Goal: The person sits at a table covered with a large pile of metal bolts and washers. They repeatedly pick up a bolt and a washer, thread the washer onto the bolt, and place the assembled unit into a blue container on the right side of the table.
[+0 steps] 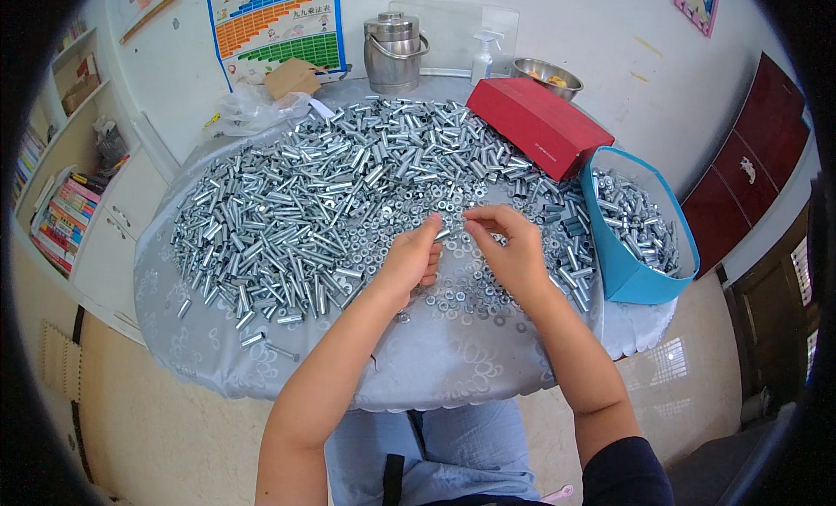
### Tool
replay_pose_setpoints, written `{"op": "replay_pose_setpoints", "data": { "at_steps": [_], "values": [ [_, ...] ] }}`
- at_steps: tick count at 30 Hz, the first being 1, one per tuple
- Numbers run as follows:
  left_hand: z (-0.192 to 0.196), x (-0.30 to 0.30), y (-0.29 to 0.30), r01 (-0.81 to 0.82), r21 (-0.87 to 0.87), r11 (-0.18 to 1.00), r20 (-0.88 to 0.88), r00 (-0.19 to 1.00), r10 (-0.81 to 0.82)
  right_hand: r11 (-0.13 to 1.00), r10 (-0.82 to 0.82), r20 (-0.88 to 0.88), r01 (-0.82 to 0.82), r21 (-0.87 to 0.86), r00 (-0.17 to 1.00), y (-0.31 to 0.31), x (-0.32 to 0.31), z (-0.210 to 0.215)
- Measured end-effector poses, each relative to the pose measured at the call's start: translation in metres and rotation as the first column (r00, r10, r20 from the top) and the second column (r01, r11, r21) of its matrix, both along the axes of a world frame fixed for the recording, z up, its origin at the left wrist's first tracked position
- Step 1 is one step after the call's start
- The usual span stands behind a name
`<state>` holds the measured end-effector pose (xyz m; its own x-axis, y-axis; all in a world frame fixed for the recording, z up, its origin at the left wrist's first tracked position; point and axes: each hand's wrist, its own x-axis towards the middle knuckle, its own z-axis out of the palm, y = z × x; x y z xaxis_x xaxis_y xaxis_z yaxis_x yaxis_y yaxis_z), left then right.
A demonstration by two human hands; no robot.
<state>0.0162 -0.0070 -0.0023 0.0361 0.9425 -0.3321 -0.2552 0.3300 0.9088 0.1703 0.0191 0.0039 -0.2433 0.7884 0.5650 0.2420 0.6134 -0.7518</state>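
Observation:
Over the middle of the table, my left hand is closed, its thumb pointing up and fingers curled around a small silver bolt. Just beside it, my right hand pinches thumb and forefinger together at the bolt's far end; whatever is between those fingertips is too small to make out. Below both hands lie loose hex nuts and washers. A wide heap of silver bolts and metal sleeves spreads to the left and behind.
A blue fabric bin of metal parts stands at the right, beside a red box. Along the back are a steel pot, a spray bottle, a metal bowl and a plastic bag. A patterned grey cloth covers the table.

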Motion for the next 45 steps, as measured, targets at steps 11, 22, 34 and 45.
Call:
{"op": "replay_pose_setpoints", "data": {
  "at_steps": [11, 22, 34, 45],
  "values": [
    [-0.006, -0.007, 0.003, 0.010, 0.039, 0.999, 0.050, 0.999, -0.012, 0.995, 0.034, 0.090, -0.042, 0.093, 0.995, -0.005, -0.002, 0.006],
    [-0.002, -0.004, 0.000, 0.016, 0.050, 0.999, 0.042, 0.999, -0.018, 0.988, 0.106, -0.073, -0.113, -0.109, 0.992, -0.001, -0.004, -0.003],
    [0.000, -0.004, 0.001, 0.024, 0.041, 0.999, 0.011, 1.000, -0.024, 0.980, 0.168, -0.058, -0.173, -0.099, 0.984, -0.001, 0.000, 0.000],
    [0.003, -0.003, -0.001, 0.024, 0.041, 0.999, -0.005, 1.000, -0.024, 0.914, 0.226, -0.282, -0.304, -0.269, 0.932, 0.004, -0.001, -0.005]
  ]
}}
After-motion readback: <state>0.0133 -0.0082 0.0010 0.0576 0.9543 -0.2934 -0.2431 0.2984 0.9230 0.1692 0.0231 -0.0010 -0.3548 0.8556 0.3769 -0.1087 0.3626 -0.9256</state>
